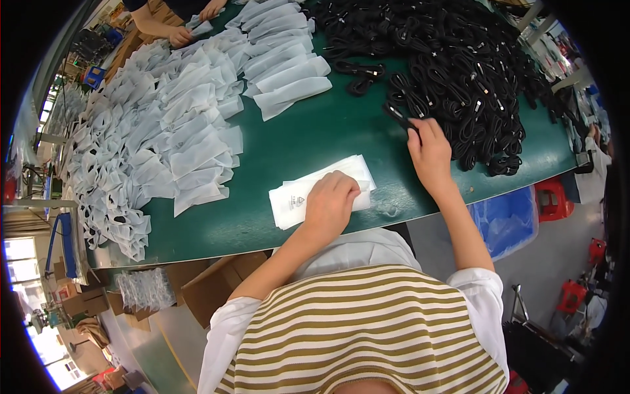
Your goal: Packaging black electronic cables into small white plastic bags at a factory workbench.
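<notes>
Close in front of me on the green table lies a small stack of flat white pouches (283, 209) with dark print. My left hand (330, 201) rests over the stack, its fingers closed in a pinch at the right-hand end of the top pouch. To the right, my right hand (430, 155) is closed on one end of a coiled black cable (396, 114), which hangs at the near left edge of a large heap of coiled black cables (459, 79). Its fingertips partly cover the cable.
Many filled pale pouches (197, 125) spread over the table's left side, with a neat row (289, 62) farther back. A co-worker's hand (178, 37) handles a pouch at the far left. Below the table's right edge are a blue bin (504, 223) and red stool (553, 200).
</notes>
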`<state>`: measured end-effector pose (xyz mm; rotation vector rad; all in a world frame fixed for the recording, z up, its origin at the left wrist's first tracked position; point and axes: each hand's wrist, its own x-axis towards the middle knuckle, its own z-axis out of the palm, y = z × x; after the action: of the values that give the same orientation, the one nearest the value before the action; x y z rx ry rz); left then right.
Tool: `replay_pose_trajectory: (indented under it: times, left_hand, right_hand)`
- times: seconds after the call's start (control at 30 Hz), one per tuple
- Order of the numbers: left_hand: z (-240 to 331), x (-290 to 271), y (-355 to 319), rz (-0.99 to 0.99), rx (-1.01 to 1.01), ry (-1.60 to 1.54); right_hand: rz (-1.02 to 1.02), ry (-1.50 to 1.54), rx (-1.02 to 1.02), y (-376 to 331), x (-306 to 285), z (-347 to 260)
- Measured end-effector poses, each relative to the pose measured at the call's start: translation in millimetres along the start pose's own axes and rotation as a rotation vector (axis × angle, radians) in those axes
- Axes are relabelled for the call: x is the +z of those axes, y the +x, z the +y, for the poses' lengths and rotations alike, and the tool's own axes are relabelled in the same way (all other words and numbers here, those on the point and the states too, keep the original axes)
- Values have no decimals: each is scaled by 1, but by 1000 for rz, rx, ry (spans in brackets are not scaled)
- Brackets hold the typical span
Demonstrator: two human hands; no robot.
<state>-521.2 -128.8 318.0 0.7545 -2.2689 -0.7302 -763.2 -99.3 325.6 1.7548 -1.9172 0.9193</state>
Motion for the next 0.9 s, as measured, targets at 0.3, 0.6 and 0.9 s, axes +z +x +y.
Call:
replay_pose_trajectory:
  times: [0.3,0.6,0.9]
  left_hand:
    - [-1,-3,0,-2,-197,-187]
    - [1,-11,3,-8,23,-207]
    - [9,-34,10,95,-6,-148]
  right_hand:
    - [-406,558,66,-50,-70,-39]
    - [-919,1040,980,-31,-71,-48]
    - [-308,1013,130,-35,-36,-85]
